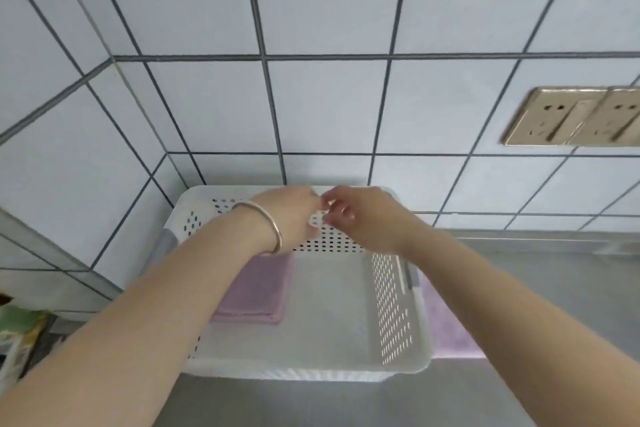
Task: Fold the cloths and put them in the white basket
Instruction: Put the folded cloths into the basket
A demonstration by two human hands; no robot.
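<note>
Two bare hands raised together over the far rim of the white basket (pixel 304 362) on a grey counter (pixel 540 274), against a tiled wall (pixel 329 104) with brass sockets (pixel 568 116). Left hand (pixel 294 215), silver bangle (pixel 268 225) at the wrist, and right hand (pixel 353 215) fingertip to fingertip, fingers loosely curled; nothing clearly held between them, though motion blur leaves that hard to tell. One folded pink cloth (pixel 254 291) already lying flat in the basket's left half. Another pink cloth (pixel 446 322) spread on the counter just beside the basket's right wall, not yet folded by the look of it. Likely between steps, one cloth stowed and the second waiting. Next move probably a reach down and right to take that cloth by its edges, fold it flat, then set it in the bare right half.
</note>
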